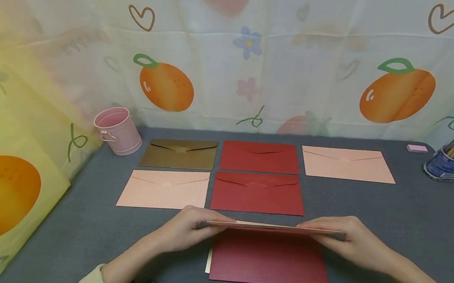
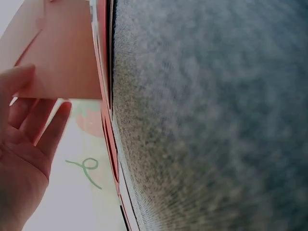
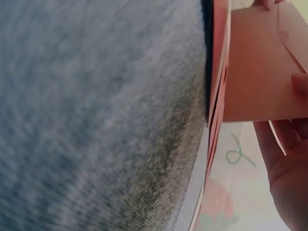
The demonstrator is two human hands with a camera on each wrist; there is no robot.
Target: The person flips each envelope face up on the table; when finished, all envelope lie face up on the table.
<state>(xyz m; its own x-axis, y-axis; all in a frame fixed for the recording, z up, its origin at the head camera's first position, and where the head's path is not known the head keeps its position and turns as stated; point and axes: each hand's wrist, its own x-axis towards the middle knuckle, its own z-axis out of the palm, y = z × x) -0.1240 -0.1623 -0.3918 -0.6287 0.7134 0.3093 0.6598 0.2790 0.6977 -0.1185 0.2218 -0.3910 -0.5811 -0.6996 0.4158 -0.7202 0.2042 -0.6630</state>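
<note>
A pink envelope (image 2: 67, 53) stands nearly upright, seen almost edge-on in the head view. My left hand (image 1: 189, 228) pinches its left end, thumb on the flap side and fingers behind. At the other end, my right hand (image 1: 351, 244) pinches it the same way. Below and in front of it a dark red envelope (image 1: 272, 261) lies on a pile, with a cream edge (image 1: 208, 262) poking out at the left. Its far part is hidden behind the held envelope.
Beyond the hands lie a gold envelope (image 1: 179, 157), two red envelopes (image 1: 260, 159) and two pink ones (image 1: 166, 193) on the grey table (image 1: 73, 231). A pink bucket (image 1: 119, 131) stands back left; a pencil jar (image 1: 451, 162) and pink eraser (image 1: 417, 148) sit back right.
</note>
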